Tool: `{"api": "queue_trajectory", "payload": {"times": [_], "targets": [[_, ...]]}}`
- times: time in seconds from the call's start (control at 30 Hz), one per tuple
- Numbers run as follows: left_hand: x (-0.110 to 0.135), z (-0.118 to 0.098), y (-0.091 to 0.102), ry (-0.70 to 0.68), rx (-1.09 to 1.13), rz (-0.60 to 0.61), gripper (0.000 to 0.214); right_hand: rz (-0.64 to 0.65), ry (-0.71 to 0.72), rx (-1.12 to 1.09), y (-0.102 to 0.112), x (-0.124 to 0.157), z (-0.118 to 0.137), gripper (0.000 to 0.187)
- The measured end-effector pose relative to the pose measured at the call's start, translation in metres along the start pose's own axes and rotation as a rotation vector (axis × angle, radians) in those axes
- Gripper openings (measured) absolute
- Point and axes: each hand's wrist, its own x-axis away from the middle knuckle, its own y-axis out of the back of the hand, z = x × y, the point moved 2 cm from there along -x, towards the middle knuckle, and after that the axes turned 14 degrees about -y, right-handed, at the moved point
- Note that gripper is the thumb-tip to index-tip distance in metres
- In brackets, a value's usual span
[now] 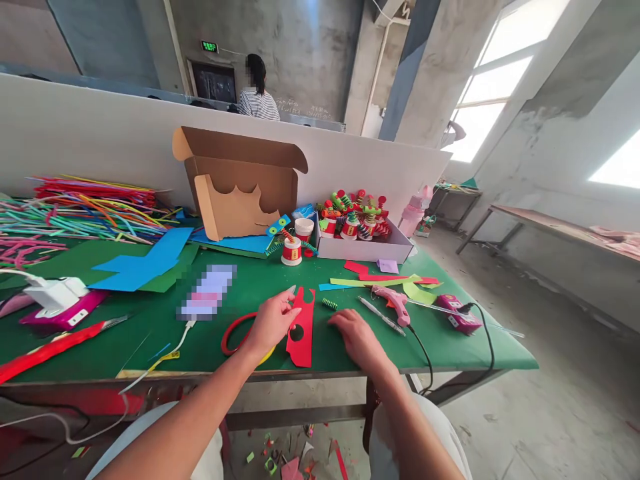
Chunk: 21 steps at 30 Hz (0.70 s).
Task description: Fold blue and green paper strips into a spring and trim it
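My left hand [273,323] has its fingers closed at the left edge of a strip of red paper [302,347] with round cut-outs. Under that hand lies a pair of scissors, its red handle loop [229,335] and part of a yellow one showing. My right hand [356,339] rests on the green table, fingers loosely bent and slightly apart, with nothing visible in them. Just beyond its fingertips is a small green paper coil [329,304]. To its right are a white pen [383,316] and a pink glue gun [393,301].
A white box [365,251] holds several paper-cup figures; one more figure [291,252] stands beside it. Behind are an open cardboard box [240,160] and piled colored strips [100,207]. Power strips [459,315], a blurred phone [207,292] and cables lie around. A person [257,90] is beyond the partition.
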Motion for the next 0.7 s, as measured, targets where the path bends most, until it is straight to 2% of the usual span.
{"api": "queue_trajectory", "payload": {"times": [0.07, 0.13, 0.2, 0.3, 0.37, 0.4, 0.47, 0.53, 0.6, 0.7], "targets": [[0.003, -0.007, 0.005, -0.079, -0.096, 0.009, 0.020, -0.153, -0.143, 0.070, 0.005, -0.013, -0.006, 0.029], [0.005, -0.013, 0.007, -0.132, -0.167, 0.028, 0.013, -0.238, -0.197, 0.088, 0.006, -0.027, -0.006, 0.023], [0.007, -0.014, 0.004, -0.112, -0.159, 0.092, 0.011, -0.217, -0.176, 0.111, 0.002, -0.038, -0.001, 0.025], [0.006, -0.010, -0.005, 0.006, -0.086, 0.200, 0.011, -0.117, -0.159, 0.210, -0.005, -0.050, 0.005, 0.030], [0.003, -0.007, -0.009, 0.053, -0.117, 0.198, 0.013, -0.073, -0.183, 0.252, -0.008, -0.053, 0.005, 0.026], [0.002, -0.006, -0.009, 0.031, -0.167, 0.169, 0.015, -0.064, -0.200, 0.262, -0.007, -0.054, 0.004, 0.025], [0.001, -0.008, -0.008, -0.111, -0.327, 0.083, 0.022, -0.068, -0.222, 0.261, -0.004, -0.055, 0.002, 0.025], [0.004, -0.014, -0.005, -0.321, -0.522, 0.012, 0.026, -0.087, -0.221, 0.234, 0.004, -0.061, 0.001, 0.027], [0.010, -0.019, -0.004, -0.460, -0.668, 0.024, 0.022, -0.097, -0.213, 0.217, 0.013, -0.075, 0.001, 0.027], [0.016, -0.023, -0.005, -0.487, -0.725, 0.131, 0.019, -0.059, -0.208, 0.344, 0.019, -0.110, 0.007, 0.027]]}}
